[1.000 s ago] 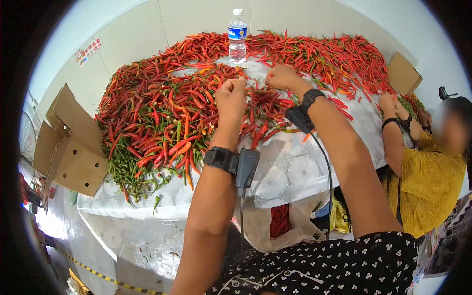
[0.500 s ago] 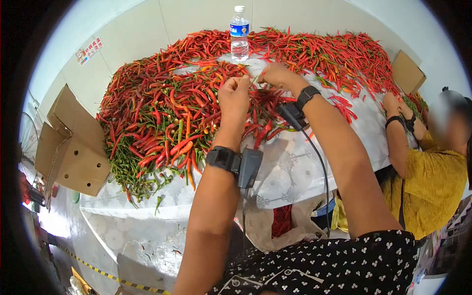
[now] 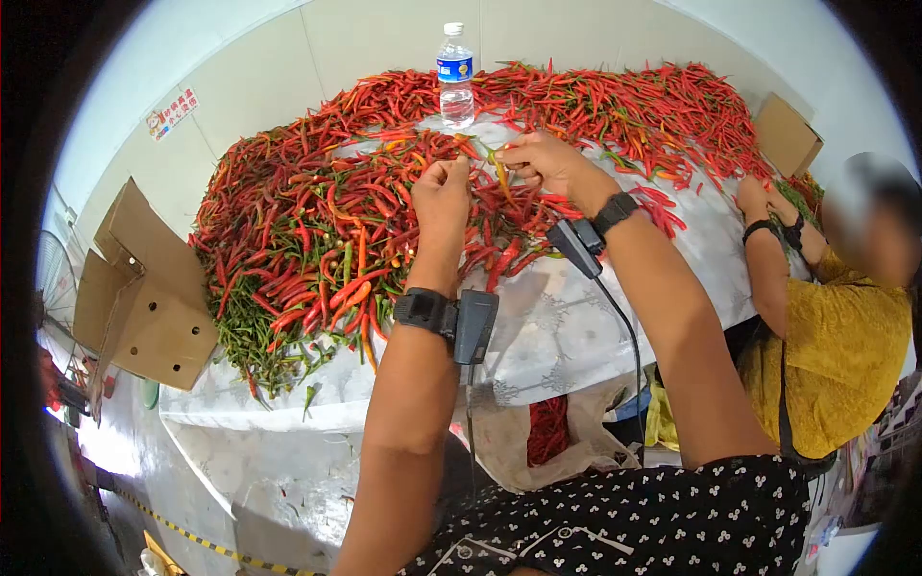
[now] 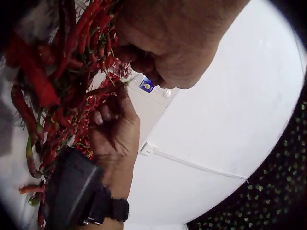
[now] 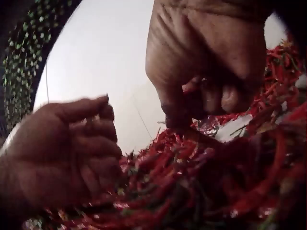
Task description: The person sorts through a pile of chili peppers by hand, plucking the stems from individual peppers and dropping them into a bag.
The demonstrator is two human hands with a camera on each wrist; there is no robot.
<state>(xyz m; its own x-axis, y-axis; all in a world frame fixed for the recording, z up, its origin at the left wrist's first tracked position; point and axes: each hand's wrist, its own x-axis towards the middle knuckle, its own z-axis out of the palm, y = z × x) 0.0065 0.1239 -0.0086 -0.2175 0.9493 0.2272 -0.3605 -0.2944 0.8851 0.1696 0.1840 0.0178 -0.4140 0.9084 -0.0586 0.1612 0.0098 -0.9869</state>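
Note:
My right hand (image 3: 551, 163) pinches a yellow-green chili pepper (image 3: 502, 177) between thumb and fingers, over the heap of chilies. In the right wrist view a thin pale stem (image 5: 161, 122) sticks out at that hand's fingertips. Just to its left, my left hand (image 3: 441, 198) is raised with its fingers curled and thumb tip against the index finger. Nothing shows in its grasp in the right wrist view. A small gap separates the two hands. Below and around them lie many red chilies (image 3: 331, 216), some orange or green, on the patterned white tablecloth (image 3: 538, 336).
A water bottle (image 3: 456, 82) stands at the back among the chilies. An open cardboard box (image 3: 158, 317) is at the left, and a cardboard piece (image 3: 788, 139) at the far right. Another person in a yellow top (image 3: 836, 355) works at the table's right side.
The hands came close together half a second ago and now stand slightly apart. The right hand has turned and lowered a little, bringing the yellow-green chili into clear view.

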